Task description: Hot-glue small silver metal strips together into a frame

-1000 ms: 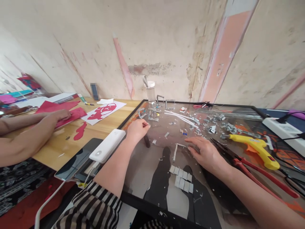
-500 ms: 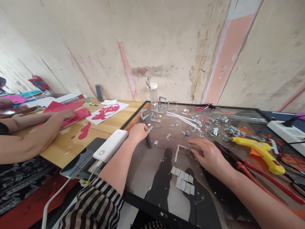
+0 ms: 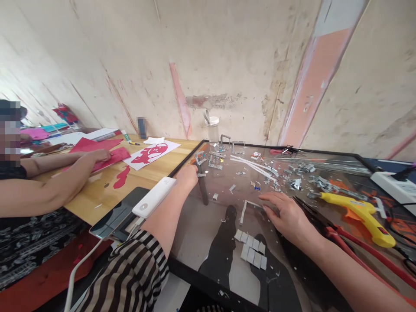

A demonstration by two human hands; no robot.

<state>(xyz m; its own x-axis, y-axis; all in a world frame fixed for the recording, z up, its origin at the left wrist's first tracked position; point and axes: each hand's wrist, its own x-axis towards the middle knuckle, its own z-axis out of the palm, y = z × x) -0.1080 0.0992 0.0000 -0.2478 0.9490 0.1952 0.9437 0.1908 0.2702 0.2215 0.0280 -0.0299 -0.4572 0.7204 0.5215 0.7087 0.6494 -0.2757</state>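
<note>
Two hands over one glass-topped table (image 3: 191, 242). Left hand (image 3: 187, 177): fingers curled, near the table's left edge, beside a small silvery scrap (image 3: 202, 175); cannot tell whether it grips anything. Right hand (image 3: 287, 214): palm down, thumb and fingers parted, nothing visibly grasped.

Counts: one bent pale strip (image 3: 242, 212); about nine gray rectangular pieces (image 3: 250, 255), in two adjoining rows; one yellow hot glue gun (image 3: 360, 212); one pair of red-handled pliers (image 3: 349, 251); one white-lidded jar (image 3: 213, 131).

Position: the bent strip lies left of the right hand, one end at the gap between its thumb and index finger; contact unclear. The gray pieces lie nearer the wearer, below the strip.

Surroundings: the right forearm overlaps the pliers; glue gun beyond them. Silvery scraps (image 3: 295, 184) litter the far right side. White strips (image 3: 253, 167) lie between scraps and left hand. White power bank (image 3: 154, 198) beside the left forearm. At left, a co-worker's hands (image 3: 102, 157) rest on red paper (image 3: 118, 157).
</note>
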